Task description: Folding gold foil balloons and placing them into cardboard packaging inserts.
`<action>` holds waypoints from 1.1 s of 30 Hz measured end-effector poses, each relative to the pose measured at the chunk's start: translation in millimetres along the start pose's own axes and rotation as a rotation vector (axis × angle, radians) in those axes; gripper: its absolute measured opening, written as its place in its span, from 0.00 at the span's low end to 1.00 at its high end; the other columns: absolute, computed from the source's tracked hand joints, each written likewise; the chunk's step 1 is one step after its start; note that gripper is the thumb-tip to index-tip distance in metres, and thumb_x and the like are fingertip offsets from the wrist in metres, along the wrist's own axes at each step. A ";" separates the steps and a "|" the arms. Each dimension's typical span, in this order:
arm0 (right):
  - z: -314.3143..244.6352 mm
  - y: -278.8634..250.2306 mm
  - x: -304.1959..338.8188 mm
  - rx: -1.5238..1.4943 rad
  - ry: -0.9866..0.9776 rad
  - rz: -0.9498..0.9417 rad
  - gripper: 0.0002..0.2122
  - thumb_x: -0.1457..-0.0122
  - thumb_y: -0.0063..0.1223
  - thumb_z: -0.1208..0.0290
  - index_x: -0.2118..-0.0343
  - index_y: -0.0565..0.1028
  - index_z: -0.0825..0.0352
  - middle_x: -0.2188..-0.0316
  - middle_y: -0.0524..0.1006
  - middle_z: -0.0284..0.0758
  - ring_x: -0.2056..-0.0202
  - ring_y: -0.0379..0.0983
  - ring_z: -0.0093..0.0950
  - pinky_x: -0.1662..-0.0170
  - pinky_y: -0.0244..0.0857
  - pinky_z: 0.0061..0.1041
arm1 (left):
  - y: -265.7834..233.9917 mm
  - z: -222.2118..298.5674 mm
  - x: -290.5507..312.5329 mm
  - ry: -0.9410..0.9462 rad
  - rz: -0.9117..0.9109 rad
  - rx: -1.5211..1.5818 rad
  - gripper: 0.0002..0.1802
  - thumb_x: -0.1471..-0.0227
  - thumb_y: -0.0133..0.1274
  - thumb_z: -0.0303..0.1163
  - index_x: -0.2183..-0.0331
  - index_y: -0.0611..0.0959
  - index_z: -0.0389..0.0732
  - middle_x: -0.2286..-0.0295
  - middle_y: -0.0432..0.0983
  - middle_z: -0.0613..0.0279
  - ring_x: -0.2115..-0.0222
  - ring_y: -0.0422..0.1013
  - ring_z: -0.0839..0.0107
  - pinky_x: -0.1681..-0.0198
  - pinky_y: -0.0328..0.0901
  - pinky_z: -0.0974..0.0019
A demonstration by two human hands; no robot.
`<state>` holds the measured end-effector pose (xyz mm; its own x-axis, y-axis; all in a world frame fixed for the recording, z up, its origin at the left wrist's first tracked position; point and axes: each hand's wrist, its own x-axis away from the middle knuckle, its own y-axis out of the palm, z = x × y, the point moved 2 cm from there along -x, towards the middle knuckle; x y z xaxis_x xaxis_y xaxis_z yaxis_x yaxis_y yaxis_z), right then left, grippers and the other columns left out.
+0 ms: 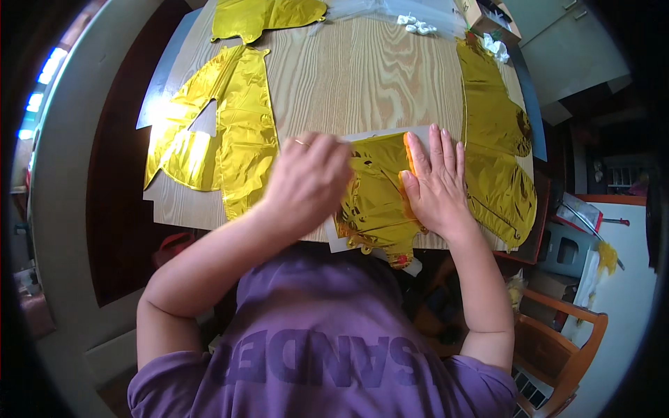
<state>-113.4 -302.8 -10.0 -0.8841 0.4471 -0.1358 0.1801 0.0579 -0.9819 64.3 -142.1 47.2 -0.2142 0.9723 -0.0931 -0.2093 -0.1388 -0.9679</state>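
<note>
In front of me a flat gold foil balloon (376, 184) lies on a whitish sheet (336, 240) at the table's near edge. Its lower end, with small tabs, hangs slightly past that edge. My right hand (440, 188) rests flat on the balloon's right part, fingers stretched toward the far side. The foil next to its thumb and forefinger shines orange. At the balloon's left edge is my left hand (310, 177), its fingers curled in; what they hold, if anything, is hidden. A ring shows on one finger.
More flat gold foil balloons lie on the wood-grain table: one at left (244, 132), one at the far left (268, 17), others along the right (495, 104). White crumpled bits (417, 25), clear film (373, 8) and a box (491, 17) sit far back. A wooden chair (568, 348) stands lower right.
</note>
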 end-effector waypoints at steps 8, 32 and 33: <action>0.2 -2.2 -1.3 0.013 -0.012 -0.008 0.32 0.35 0.45 0.57 0.30 0.53 0.58 0.31 0.49 0.56 0.30 0.43 0.53 0.29 0.31 0.54 | 65.3 35.8 -17.0 0.190 0.079 0.040 0.49 0.42 0.45 0.63 0.36 0.62 0.29 0.35 0.54 0.42 0.32 0.47 0.49 0.30 0.40 0.45; -5.3 -33.0 -8.6 -0.094 -0.055 -0.012 0.30 0.33 0.43 0.56 0.33 0.59 0.69 0.31 0.51 0.54 0.29 0.43 0.49 0.29 0.32 0.52 | 41.9 -2.6 33.2 0.030 -0.061 -0.079 0.65 0.52 0.42 0.77 0.34 0.55 0.28 0.33 0.47 0.42 0.30 0.39 0.51 0.29 0.30 0.43; -9.8 -37.4 -9.5 -0.124 -0.070 0.012 0.30 0.33 0.43 0.55 0.34 0.60 0.69 0.31 0.51 0.54 0.29 0.43 0.48 0.29 0.32 0.52 | 42.2 -2.5 33.6 0.027 -0.060 -0.076 0.65 0.52 0.42 0.77 0.34 0.56 0.28 0.33 0.47 0.42 0.30 0.40 0.51 0.29 0.30 0.43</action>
<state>-107.6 -300.5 29.3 -0.9087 0.3853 -0.1605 0.2389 0.1648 -0.9570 50.7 -114.8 2.6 -0.1772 0.9834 -0.0402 -0.1475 -0.0669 -0.9868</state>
